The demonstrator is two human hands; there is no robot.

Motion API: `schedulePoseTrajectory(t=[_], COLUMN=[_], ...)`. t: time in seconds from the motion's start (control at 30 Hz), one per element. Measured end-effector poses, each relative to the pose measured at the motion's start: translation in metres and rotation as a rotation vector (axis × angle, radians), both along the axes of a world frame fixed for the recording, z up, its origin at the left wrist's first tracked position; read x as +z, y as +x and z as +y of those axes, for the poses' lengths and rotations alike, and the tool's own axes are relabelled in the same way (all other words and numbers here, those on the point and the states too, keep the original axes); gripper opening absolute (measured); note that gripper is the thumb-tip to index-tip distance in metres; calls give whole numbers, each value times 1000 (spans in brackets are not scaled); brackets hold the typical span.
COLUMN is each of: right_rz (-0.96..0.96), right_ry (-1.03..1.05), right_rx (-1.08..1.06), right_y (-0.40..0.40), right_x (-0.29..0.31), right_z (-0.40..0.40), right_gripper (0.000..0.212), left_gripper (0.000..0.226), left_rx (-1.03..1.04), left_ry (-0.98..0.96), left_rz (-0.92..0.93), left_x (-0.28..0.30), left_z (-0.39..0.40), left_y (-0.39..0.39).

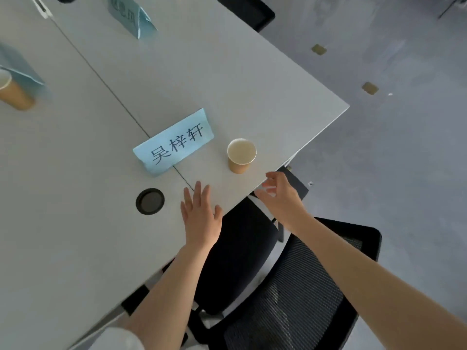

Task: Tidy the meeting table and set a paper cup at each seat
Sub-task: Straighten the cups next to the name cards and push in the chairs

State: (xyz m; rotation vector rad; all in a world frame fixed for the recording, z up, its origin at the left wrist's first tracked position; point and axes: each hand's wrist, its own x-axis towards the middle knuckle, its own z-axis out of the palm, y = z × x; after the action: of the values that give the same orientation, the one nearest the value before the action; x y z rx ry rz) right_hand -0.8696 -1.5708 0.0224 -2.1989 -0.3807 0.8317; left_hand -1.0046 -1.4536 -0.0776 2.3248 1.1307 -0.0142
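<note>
Cup [241,155] upright on table [75,236] nr corner, just right of name card [174,142], marking this seat. L hand [201,215] flat, fingers spread, empty. R hand [280,195] loosely open, empty, nr cup, not touching. Chair [290,286] below edge.

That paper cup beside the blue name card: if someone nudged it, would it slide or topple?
The paper cup looks empty, so probably very light; a nudge would likely slide it on the smooth table. It narrows toward its base, so a push near the rim might tip it. Its thin wall probably dents.
</note>
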Motion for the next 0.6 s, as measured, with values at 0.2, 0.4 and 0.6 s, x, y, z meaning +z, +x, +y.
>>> schedulePoseTrajectory(t=[0.2,0.4,0.6], right_rz=[28,-8,3], right_ry=[30,75,178], right_rx=[204,328,417], right_y=[61,91,105], right_x=[-35,-43,-63], right_z=[17,37,64], right_gripper=[69,87,95], left_gripper=[60,61,67], left_rx=[285,585,600], left_ry=[70,36,180], left_rz=[69,103,198], left_x=[-25,-25,-38], left_z=[-16,-7,-16], left_y=[36,74,82])
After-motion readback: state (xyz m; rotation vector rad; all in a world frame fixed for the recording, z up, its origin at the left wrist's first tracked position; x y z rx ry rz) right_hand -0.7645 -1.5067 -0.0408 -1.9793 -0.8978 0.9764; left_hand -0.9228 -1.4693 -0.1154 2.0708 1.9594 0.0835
